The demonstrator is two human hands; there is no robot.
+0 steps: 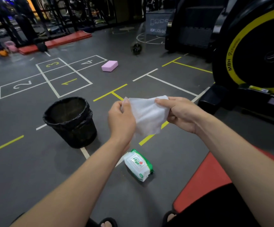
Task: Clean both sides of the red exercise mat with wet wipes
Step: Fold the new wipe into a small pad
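A white wet wipe (pixel 147 116) hangs spread between both hands above the floor. My left hand (pixel 120 119) pinches its left edge, and my right hand (pixel 181 113) pinches its upper right corner. Below them a white and green pack of wet wipes (pixel 138 165) lies on the grey floor. The red exercise mat (pixel 205 181) lies at the lower right, partly covered by my right forearm and my dark clothing.
A black bin (pixel 70 122) lined with a black bag stands left of my hands. A pink foam block (pixel 109 66) lies farther off. A black and yellow exercise machine (pixel 247 63) fills the right side. More red mats (pixel 64 40) lie by the racks at the back.
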